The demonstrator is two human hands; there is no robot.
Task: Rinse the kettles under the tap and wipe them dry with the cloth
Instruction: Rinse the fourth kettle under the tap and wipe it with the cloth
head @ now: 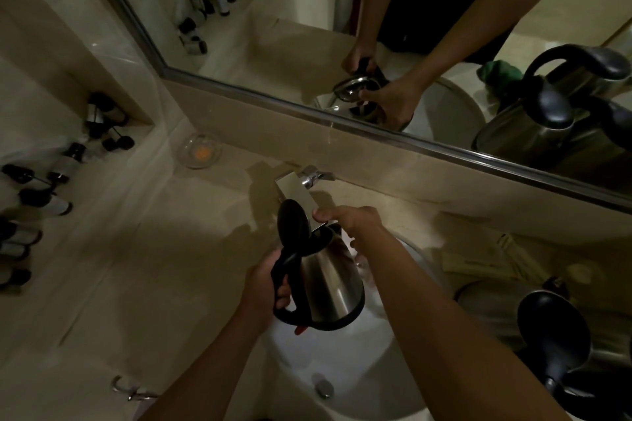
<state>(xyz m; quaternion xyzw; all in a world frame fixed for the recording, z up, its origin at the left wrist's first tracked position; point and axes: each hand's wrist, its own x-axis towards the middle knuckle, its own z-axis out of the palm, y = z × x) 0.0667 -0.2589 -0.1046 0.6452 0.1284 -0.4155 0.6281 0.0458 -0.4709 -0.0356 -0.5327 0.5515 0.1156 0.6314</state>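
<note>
Steel kettle [328,287] w/ black handle and base ring, held above white sink [342,369], tilted, spout end toward tap [297,188]. Black lid hinged open, standing up at rear. Second kettle [554,328], lid open too, standing on counter to the right. Green cloth seen only in mirror, probably by that kettle.

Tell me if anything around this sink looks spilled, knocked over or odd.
Only the small dark-capped bottles on the left counter: several lie on their sides, scattered. The kettle with its lid up over the basin looks normal, and no spill shows.
</note>
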